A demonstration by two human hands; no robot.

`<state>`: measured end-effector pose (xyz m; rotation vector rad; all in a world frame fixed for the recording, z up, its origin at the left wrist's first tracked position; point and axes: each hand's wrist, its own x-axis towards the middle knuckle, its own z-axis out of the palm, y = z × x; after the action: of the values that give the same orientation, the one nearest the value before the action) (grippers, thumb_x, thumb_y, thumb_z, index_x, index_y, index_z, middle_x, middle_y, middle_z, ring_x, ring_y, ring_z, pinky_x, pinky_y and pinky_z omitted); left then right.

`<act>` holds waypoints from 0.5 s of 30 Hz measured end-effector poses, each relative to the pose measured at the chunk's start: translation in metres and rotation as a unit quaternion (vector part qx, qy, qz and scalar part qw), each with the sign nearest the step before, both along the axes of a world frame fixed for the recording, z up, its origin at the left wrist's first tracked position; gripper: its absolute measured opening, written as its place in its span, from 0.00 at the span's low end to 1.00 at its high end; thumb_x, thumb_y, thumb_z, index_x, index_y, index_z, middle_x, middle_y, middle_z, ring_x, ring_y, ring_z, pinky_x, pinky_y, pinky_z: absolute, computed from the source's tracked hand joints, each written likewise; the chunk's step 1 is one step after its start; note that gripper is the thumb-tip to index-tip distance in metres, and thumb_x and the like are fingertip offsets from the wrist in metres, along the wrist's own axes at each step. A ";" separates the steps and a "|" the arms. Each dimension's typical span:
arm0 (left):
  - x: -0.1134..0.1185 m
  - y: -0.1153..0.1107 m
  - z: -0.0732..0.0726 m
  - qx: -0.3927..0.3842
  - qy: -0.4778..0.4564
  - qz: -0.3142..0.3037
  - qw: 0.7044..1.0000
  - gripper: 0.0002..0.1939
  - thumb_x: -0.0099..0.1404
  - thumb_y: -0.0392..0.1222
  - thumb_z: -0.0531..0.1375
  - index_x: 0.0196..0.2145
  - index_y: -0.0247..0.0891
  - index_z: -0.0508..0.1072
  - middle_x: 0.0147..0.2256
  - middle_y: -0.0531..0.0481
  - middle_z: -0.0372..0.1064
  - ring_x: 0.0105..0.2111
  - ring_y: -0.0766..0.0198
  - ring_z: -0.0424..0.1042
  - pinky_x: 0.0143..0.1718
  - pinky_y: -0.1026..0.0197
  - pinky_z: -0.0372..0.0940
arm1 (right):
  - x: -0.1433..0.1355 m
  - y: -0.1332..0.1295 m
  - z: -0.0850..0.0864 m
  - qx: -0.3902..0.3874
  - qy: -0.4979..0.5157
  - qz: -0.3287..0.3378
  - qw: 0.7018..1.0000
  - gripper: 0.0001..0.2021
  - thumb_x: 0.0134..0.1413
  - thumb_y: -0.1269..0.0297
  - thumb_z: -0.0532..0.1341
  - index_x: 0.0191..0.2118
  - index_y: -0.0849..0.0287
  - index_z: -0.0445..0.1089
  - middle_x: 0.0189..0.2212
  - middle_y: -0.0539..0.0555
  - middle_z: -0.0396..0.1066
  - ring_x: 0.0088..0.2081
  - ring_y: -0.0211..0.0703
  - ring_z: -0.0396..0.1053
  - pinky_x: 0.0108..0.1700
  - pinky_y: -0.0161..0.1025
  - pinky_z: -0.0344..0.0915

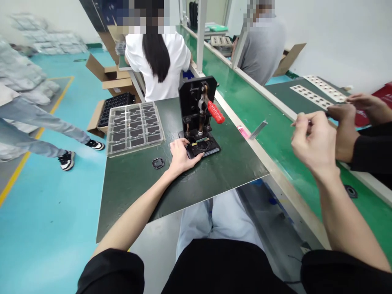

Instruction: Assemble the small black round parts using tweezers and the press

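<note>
My left hand (181,158) grips the near left corner of the base of a black hand press (196,106) with a red lever handle (216,112). Its fingers lie along the base's left side, the thumb along the front edge. A dark round piece sits in the fixture (200,145) under the press head. Left of this hand, a black ring-shaped part (158,163) lies on the dark green tabletop (131,183). My right hand (315,141) is raised above the green conveyor belt, its fingers closed in a pinch; what they hold, if anything, is hidden.
A clear compartment tray (134,128) of dark parts stands at the table's left. The conveyor belt (245,98) runs along the right, with another black part (350,191) on it. A co-worker's hands (352,114) are close beyond my right hand. Boxes (116,81) stand behind.
</note>
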<state>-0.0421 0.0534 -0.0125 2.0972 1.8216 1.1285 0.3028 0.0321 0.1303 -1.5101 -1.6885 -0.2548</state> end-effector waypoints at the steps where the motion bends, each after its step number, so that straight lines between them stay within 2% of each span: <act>1: 0.000 0.000 0.000 -0.001 0.009 -0.001 1.000 0.33 0.52 0.60 0.71 0.44 0.40 0.60 0.43 0.43 0.63 0.46 0.48 0.64 0.50 0.44 0.63 | 0.007 0.003 0.003 -0.044 0.021 0.001 0.999 0.16 0.69 0.50 0.53 0.32 0.52 0.64 0.21 0.52 0.66 0.21 0.40 0.61 0.29 0.44 0.58; 3: 0.000 0.000 0.001 -0.004 0.028 -0.006 1.000 0.31 0.54 0.59 0.70 0.43 0.40 0.61 0.43 0.43 0.63 0.47 0.47 0.64 0.51 0.43 0.62 | 0.015 0.015 0.004 -0.090 0.077 0.043 0.992 0.19 0.69 0.46 0.53 0.32 0.52 0.68 0.21 0.52 0.66 0.21 0.40 0.61 0.29 0.43 0.59; 6: 0.000 0.000 0.002 -0.004 0.043 -0.007 0.999 0.29 0.55 0.59 0.70 0.44 0.40 0.62 0.43 0.43 0.64 0.47 0.46 0.64 0.52 0.42 0.62 | 0.014 0.047 -0.006 -0.060 0.203 0.121 0.970 0.24 0.71 0.44 0.50 0.32 0.56 0.72 0.24 0.55 0.70 0.28 0.41 0.69 0.37 0.43 0.66; 9: 0.000 0.000 0.003 -0.001 0.048 -0.005 0.999 0.29 0.55 0.58 0.70 0.44 0.40 0.63 0.43 0.43 0.64 0.47 0.46 0.65 0.53 0.41 0.62 | 0.011 0.081 -0.026 -0.037 0.331 0.094 0.938 0.25 0.72 0.47 0.50 0.35 0.59 0.75 0.30 0.59 0.76 0.34 0.42 0.74 0.44 0.44 0.69; 11: 0.000 0.000 0.003 0.000 0.051 -0.009 0.999 0.29 0.56 0.58 0.69 0.45 0.40 0.63 0.43 0.43 0.64 0.47 0.46 0.65 0.53 0.41 0.62 | 0.009 0.096 -0.040 -0.048 0.363 0.070 0.928 0.25 0.72 0.47 0.50 0.39 0.59 0.76 0.34 0.60 0.79 0.39 0.43 0.76 0.47 0.44 0.70; 15: -0.001 0.000 0.001 0.003 0.056 -0.014 0.998 0.28 0.58 0.58 0.68 0.45 0.39 0.63 0.44 0.41 0.64 0.48 0.45 0.65 0.53 0.40 0.62 | 0.007 0.105 -0.059 -0.076 0.340 0.104 0.931 0.28 0.68 0.38 0.51 0.45 0.58 0.76 0.40 0.58 0.81 0.45 0.44 0.78 0.50 0.44 0.72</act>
<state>-0.0426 0.0531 -0.0116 2.2227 1.8324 1.0312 0.3101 0.1371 0.0710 -1.2994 -1.2958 0.4780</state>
